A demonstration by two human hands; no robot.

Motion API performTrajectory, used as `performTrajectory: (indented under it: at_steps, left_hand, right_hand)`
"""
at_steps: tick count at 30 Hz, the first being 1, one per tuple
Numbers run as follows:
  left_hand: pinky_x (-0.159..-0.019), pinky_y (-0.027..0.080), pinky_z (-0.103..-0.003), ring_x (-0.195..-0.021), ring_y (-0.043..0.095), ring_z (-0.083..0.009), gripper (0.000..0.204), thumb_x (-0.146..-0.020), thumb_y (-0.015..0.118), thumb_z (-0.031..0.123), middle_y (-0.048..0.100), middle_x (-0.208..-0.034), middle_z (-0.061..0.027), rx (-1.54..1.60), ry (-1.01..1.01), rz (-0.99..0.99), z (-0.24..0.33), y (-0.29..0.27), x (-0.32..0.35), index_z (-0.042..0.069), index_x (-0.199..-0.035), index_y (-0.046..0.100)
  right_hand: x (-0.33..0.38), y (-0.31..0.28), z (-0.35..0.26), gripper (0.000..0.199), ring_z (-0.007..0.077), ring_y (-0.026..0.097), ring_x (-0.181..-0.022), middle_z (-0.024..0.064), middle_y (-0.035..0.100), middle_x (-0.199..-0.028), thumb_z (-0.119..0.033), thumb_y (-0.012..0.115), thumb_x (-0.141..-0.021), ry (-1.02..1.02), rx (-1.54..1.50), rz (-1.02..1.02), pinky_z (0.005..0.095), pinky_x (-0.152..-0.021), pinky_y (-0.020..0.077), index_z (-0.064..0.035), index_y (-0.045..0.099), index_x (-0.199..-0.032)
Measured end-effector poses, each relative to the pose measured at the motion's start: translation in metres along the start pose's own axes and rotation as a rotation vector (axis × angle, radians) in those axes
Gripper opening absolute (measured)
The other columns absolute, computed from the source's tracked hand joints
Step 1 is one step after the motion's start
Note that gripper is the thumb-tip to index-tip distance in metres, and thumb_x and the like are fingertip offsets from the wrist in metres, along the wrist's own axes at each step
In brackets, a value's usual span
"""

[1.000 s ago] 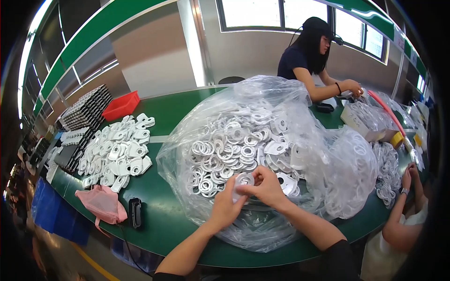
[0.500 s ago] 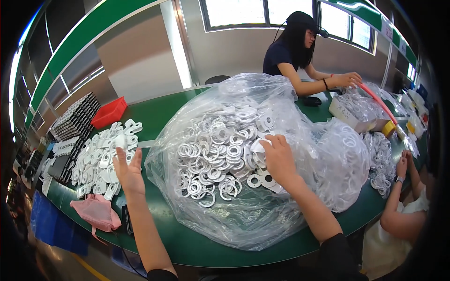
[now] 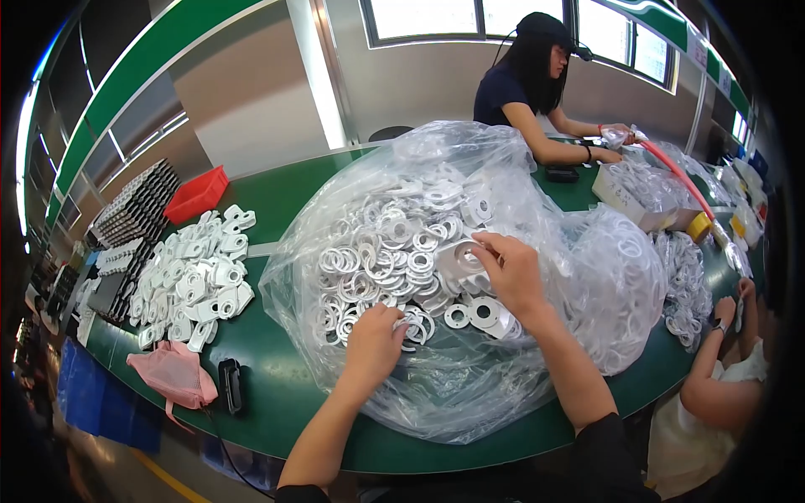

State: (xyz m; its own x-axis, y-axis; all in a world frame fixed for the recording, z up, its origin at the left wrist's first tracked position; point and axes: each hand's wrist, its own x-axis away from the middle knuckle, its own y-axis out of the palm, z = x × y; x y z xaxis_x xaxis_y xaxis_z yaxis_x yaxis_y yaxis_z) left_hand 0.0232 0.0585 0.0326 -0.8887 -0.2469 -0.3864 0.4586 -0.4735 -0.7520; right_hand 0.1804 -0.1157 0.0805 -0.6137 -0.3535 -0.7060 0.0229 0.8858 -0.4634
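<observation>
A large clear plastic bag (image 3: 470, 411) lies spread on the green table, filled with flat white rings (image 3: 373, 261). My right hand (image 3: 516, 272) pinches a flat white plate with a round hole (image 3: 450, 264) between thumb and fingers, above the right side of the rings. At the near edge of that heap is my left hand (image 3: 375, 342), fingers curled down among the rings; what they grip, if anything, is hidden. Just below my right hand, a white plate with a dark-rimmed hole (image 3: 484, 312) rests beside a single ring.
Left of the bag is a pile of white plates (image 3: 193, 281), with stacked dark trays (image 3: 138, 205) and a red bin (image 3: 197, 194) behind. A pink pouch (image 3: 172, 377) and a black case (image 3: 231, 386) lie nearer. Two co-workers sit across and at right, by more bagged parts (image 3: 679, 281).
My left hand has moved right from the plate pile to the rings, its fingers now curled. The right hand has lifted a plate slightly. The co-worker across has shifted their hands.
</observation>
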Motion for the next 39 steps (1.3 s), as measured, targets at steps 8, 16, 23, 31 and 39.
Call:
performTrajectory:
  at_steps: [8, 16, 23, 31, 39]
  left_hand:
    - [-0.076, 0.044, -0.040, -0.085, 0.053, -0.0323, 0.032, -0.076, 0.065, 0.010, 0.057, -0.091, -0.0131, -0.180, 0.052, 0.048, 0.005, 0.022, 0.006, 0.003, -0.106, 0.056]
    - [-0.072, 0.047, -0.035, -0.081, 0.057, -0.0265, 0.037, -0.067, 0.074, 0.009, 0.059, -0.083, -0.0094, 0.006, -0.300, -0.025, 0.000, -0.001, 0.008, 0.005, -0.100, 0.059]
    - [-0.056, 0.044, -0.034, -0.062, 0.055, -0.0259, 0.018, -0.063, 0.068, 0.000, 0.059, -0.071, -0.0103, 0.221, -0.125, 0.107, -0.012, 0.004, 0.006, 0.001, -0.076, 0.056]
    - [-0.058, 0.046, -0.026, -0.063, 0.058, -0.0127, 0.017, -0.068, 0.071, 0.005, 0.060, -0.068, -0.0046, 0.453, -0.398, -0.171, -0.018, -0.017, 0.003, 0.001, -0.074, 0.056]
    - [-0.062, 0.048, -0.023, -0.068, 0.059, -0.0087, 0.015, -0.079, 0.065, 0.005, 0.062, -0.077, -0.0054, 0.618, -0.394, 0.050, -0.032, -0.018, -0.003, -0.003, -0.091, 0.060]
  right_hand:
    - [0.005, -0.006, -0.007, 0.015, 0.0305, 0.061, -0.070, 0.0149, 0.064, -0.076, -0.015, 0.061, -0.082, 0.138, -0.118, -0.289, 0.0356, -0.063, 0.0464, -0.0029, 0.066, -0.090]
    - [0.014, 0.018, -0.011, 0.017, 0.0299, 0.061, -0.067, 0.0139, 0.063, -0.071, -0.018, 0.060, -0.083, 0.153, -0.167, -0.470, 0.0367, -0.060, 0.0457, -0.0037, 0.064, -0.089]
    - [0.021, 0.019, -0.013, 0.016, 0.0192, 0.058, -0.060, 0.0104, 0.063, -0.071, -0.016, 0.061, -0.083, 0.097, -0.147, -0.494, 0.0298, -0.057, 0.0437, -0.0027, 0.064, -0.091]
    - [0.020, 0.020, -0.019, 0.018, 0.0168, 0.057, -0.059, 0.0097, 0.063, -0.070, -0.018, 0.062, -0.082, 0.099, -0.182, -0.490, 0.0286, -0.056, 0.0432, -0.0026, 0.065, -0.092]
    - [0.021, 0.020, -0.025, 0.020, 0.0116, 0.052, -0.056, 0.0065, 0.060, -0.066, -0.015, 0.064, -0.082, 0.129, -0.212, -0.473, 0.0259, -0.054, 0.0423, -0.0027, 0.065, -0.097]
